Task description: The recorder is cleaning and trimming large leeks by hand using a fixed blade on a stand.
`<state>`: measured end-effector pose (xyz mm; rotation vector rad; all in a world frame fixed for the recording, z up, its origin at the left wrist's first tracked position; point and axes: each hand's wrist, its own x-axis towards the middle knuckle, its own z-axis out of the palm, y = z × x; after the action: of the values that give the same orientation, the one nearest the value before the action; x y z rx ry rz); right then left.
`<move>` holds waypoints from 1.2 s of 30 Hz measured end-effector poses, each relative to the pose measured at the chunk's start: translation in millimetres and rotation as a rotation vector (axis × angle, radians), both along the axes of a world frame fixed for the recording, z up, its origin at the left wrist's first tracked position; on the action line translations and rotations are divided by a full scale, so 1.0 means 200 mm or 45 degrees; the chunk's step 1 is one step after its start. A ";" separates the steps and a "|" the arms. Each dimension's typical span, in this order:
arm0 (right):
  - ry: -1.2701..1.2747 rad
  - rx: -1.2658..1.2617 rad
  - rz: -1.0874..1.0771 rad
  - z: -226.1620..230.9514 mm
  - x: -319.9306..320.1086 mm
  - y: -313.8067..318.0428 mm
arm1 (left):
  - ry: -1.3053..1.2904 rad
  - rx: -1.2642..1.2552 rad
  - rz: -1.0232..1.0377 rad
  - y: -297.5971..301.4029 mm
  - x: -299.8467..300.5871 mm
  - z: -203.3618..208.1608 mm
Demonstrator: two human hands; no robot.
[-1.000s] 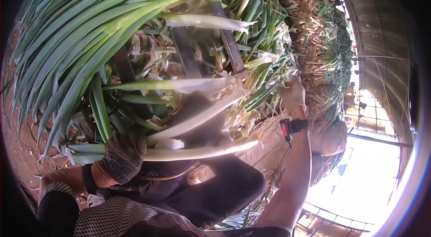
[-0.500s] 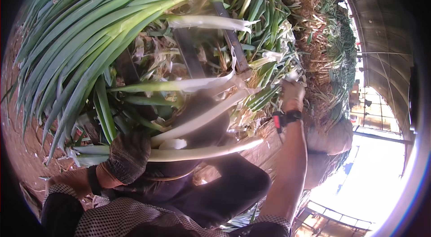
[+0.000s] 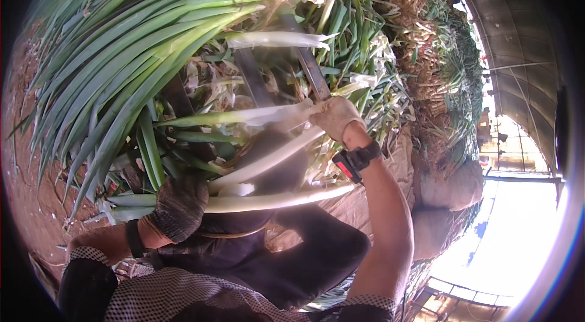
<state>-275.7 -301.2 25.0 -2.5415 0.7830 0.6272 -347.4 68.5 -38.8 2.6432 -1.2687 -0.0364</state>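
My left hand (image 3: 180,209), in a dark knit glove, is closed around long green onions. A white stalk (image 3: 280,202) sticks out of it to the right, and a second pale stalk (image 3: 271,160) slants up from beside it. Green leaf ends (image 3: 129,201) come out on its left. In a pale glove, my right hand (image 3: 336,117) has its fingers together at the tip of a loose leaf skin (image 3: 262,115), which stretches leftward into a green blade. The fingertips are partly hidden. Another pale strip of skin (image 3: 280,38) lies farther off, across the dark metal bars (image 3: 312,69).
A thick pile of green onions (image 3: 152,35) spreads over the far left. Peeled scraps (image 3: 381,57) heap beyond the bars. More stacked onions (image 3: 448,66) line the right, near pale sacks (image 3: 451,187). Brown soil (image 3: 33,169) shows at left.
My right hand has come left and nearer from the scrap heap to the end of the loose leaf skin. My left hand keeps its hold on the green onions, almost unmoved.
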 end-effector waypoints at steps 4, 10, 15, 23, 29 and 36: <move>-0.393 -0.575 0.096 -0.13 -0.06 -0.37 | 0.051 0.016 -0.020 -0.01 -0.01 0.05; -0.496 -0.484 -0.092 0.02 -0.37 -0.69 | 0.084 -0.013 -0.046 -0.02 0.01 0.02; -0.420 -0.601 -0.123 0.20 -0.53 -0.01 | 0.092 -0.037 -0.062 0.00 0.04 0.05; -0.676 -0.982 1.195 0.14 -0.77 0.50 | 0.127 0.023 -0.222 0.04 0.08 0.13; -0.356 -0.742 1.246 0.21 -0.88 0.60 | 0.201 -0.230 -0.507 0.02 0.09 0.12; -0.686 -0.752 0.898 -0.03 -0.86 0.89 | 0.340 -0.221 -0.497 0.23 0.12 0.02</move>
<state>-446.8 -123.0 18.8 -3.3023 -0.1775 -0.1694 -323.3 114.2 -35.4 2.1277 -1.5857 -0.3127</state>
